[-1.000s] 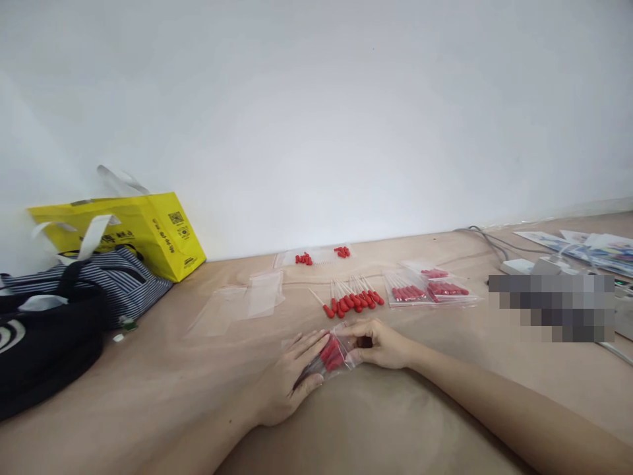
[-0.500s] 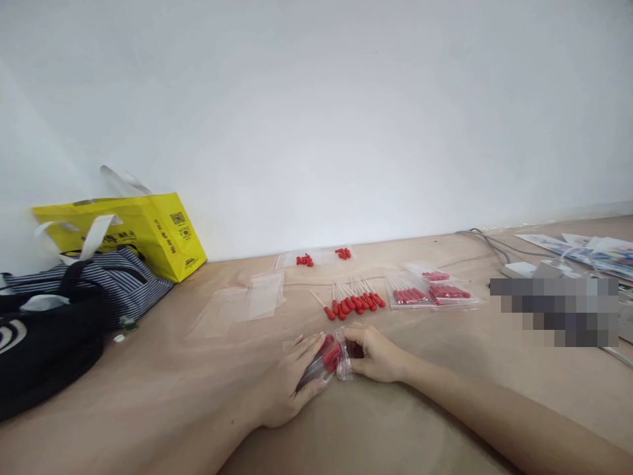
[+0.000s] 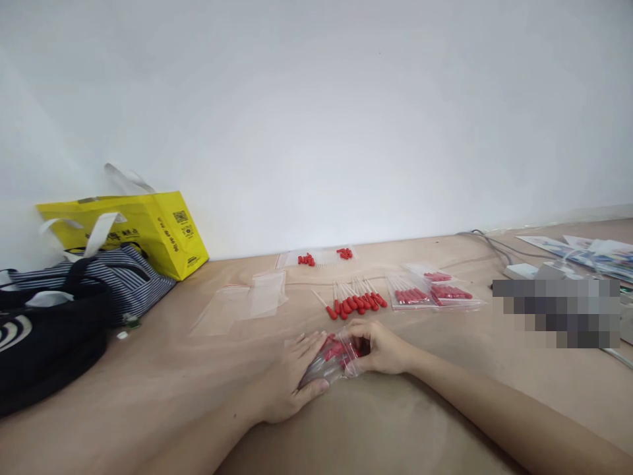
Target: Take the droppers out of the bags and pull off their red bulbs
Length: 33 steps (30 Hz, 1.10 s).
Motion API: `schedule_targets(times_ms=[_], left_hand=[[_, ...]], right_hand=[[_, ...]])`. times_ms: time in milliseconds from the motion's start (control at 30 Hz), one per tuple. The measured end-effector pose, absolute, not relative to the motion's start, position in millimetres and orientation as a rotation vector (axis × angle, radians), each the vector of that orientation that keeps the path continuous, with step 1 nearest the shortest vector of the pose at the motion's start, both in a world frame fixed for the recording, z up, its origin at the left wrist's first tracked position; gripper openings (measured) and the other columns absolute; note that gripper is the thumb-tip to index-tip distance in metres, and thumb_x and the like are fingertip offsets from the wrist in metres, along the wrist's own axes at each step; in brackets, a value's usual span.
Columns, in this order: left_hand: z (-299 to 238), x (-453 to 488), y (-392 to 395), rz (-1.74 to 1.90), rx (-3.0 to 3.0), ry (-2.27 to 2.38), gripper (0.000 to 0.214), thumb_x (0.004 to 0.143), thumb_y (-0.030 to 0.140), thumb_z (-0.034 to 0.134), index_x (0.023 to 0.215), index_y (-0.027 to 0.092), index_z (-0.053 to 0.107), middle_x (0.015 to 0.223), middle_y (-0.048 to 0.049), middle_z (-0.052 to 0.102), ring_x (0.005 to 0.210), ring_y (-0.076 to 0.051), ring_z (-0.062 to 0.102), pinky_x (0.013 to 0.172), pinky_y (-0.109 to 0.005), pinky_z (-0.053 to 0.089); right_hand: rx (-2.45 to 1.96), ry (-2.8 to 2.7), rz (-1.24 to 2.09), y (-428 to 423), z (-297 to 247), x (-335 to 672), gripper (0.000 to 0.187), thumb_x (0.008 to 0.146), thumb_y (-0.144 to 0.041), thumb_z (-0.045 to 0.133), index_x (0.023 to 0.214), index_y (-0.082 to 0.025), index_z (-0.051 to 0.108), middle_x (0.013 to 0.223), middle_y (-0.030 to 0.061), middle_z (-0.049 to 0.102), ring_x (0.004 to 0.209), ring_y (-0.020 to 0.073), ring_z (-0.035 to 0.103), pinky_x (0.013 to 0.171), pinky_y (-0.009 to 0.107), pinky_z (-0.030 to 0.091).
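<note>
Clear plastic bag (image 3: 332,356) of red-bulbed droppers lay on the brown table (image 3: 198,382), between both hands. Left hand (image 3: 289,386) rested flat along it, fingers extended and slightly apart, likely pinning it down. Right hand (image 3: 383,346) had its fingers curled and pinched on the bag's end, probably its mouth. Just beyond lay loose droppers (image 3: 353,302), fanned out; filled bags (image 3: 430,291) to the right, empty bags (image 3: 257,297) to the left.

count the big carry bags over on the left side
3: a yellow tote leaning against the wall, a striped bag in front of it, and a black bag nearest the camera. More could be hidden behind these.
</note>
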<state>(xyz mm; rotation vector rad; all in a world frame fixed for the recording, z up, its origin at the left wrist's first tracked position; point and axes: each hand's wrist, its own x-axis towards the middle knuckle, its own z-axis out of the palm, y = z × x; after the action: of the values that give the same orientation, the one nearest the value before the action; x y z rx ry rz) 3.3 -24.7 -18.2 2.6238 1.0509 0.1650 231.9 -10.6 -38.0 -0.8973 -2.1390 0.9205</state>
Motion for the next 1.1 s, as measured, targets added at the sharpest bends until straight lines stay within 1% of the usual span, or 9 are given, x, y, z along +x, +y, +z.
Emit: schedule_targets(times_ms=[133,367,533,633,767,867,933,1033,1100], left_hand=[[-19,2,-24,0.212,2.633,1.017,0.062,0.082,0.045,0.04,0.134,0.02,0.019,0.137,-0.0095,0.027,0.124,-0.025,0.027,0.101,-0.047,0.023],[-20,0,-22,0.191,2.614,1.022,0.062,0.082,0.048,0.039,0.134,0.019,0.02,0.137,-0.0103,0.026,0.125,-0.025,0.025,0.102,-0.046,0.022],[-17,1,-23,0.181,2.611,1.015,0.063,0.082,0.048,0.039,0.134,0.019,0.019,0.137,-0.0096,0.026,0.125,-0.025,0.025,0.102,-0.046,0.022],[-16,2,-23,0.155,2.606,1.017,0.064,0.081,0.048,0.039,0.134,0.018,0.019,0.138,-0.0102,0.025,0.125,-0.025,0.024,0.102,-0.047,0.02],[-15,2,-23,0.083,2.595,1.054,0.065,0.082,0.049,0.037,0.134,0.015,0.018,0.139,-0.011,0.022,0.127,-0.025,0.021,0.103,-0.047,0.019],[-13,2,-24,0.049,2.586,1.078,0.065,0.082,0.05,0.035,0.134,0.015,0.018,0.139,-0.0108,0.02,0.127,-0.024,0.019,0.103,-0.046,0.019],[-12,2,-24,0.04,2.587,1.078,0.065,0.082,0.05,0.035,0.134,0.015,0.017,0.139,-0.0105,0.02,0.127,-0.024,0.019,0.103,-0.045,0.019],[-12,3,-23,0.042,2.589,1.08,0.066,0.082,0.052,0.034,0.135,0.015,0.017,0.139,-0.0097,0.02,0.127,-0.024,0.019,0.103,-0.045,0.019],[-12,3,-23,0.038,2.58,1.087,0.067,0.082,0.053,0.033,0.135,0.015,0.017,0.14,-0.0091,0.019,0.128,-0.024,0.017,0.104,-0.045,0.017]], right_hand=[[-0.873,-2.161,0.884,-13,-39,226,0.028,0.059,-0.034,0.071,0.08,-0.018,0.063,0.076,-0.0003,0.052,0.067,0.0104,0.049,0.061,0.022,0.04],[-0.88,-2.231,0.913,-6,-35,246,0.021,0.065,-0.034,0.066,0.073,-0.016,0.06,0.064,-0.0032,0.047,0.057,0.0075,0.043,0.051,0.019,0.035],[-0.888,-2.323,0.79,-9,-30,250,0.027,0.063,-0.031,0.068,0.086,-0.018,0.062,0.08,0.0007,0.05,0.068,0.0096,0.048,0.061,0.022,0.04],[-0.886,-2.345,0.686,-11,-31,245,0.02,0.062,-0.027,0.068,0.078,-0.017,0.062,0.075,-0.0001,0.052,0.07,0.011,0.049,0.066,0.024,0.04],[-0.918,-2.301,0.775,-10,-33,250,0.011,0.061,-0.021,0.066,0.069,-0.016,0.06,0.065,-0.0025,0.05,0.059,0.0085,0.045,0.054,0.019,0.037],[-0.93,-2.253,0.832,-9,-35,261,0.006,0.064,-0.02,0.064,0.065,-0.015,0.059,0.064,-0.0022,0.051,0.059,0.0086,0.046,0.053,0.019,0.037],[-0.921,-2.225,0.831,-11,-37,266,0.008,0.064,-0.022,0.064,0.068,-0.016,0.06,0.067,-0.0014,0.053,0.062,0.0094,0.048,0.056,0.021,0.039],[-0.907,-2.172,0.867,-14,-41,264,0.031,0.062,-0.03,0.068,0.089,-0.018,0.06,0.078,0.0007,0.055,0.068,0.0111,0.051,0.06,0.022,0.042],[-0.885,-2.173,0.867,-15,-44,258,0.035,0.063,-0.035,0.068,0.093,-0.019,0.061,0.084,0.0024,0.056,0.073,0.0125,0.052,0.064,0.024,0.043]])
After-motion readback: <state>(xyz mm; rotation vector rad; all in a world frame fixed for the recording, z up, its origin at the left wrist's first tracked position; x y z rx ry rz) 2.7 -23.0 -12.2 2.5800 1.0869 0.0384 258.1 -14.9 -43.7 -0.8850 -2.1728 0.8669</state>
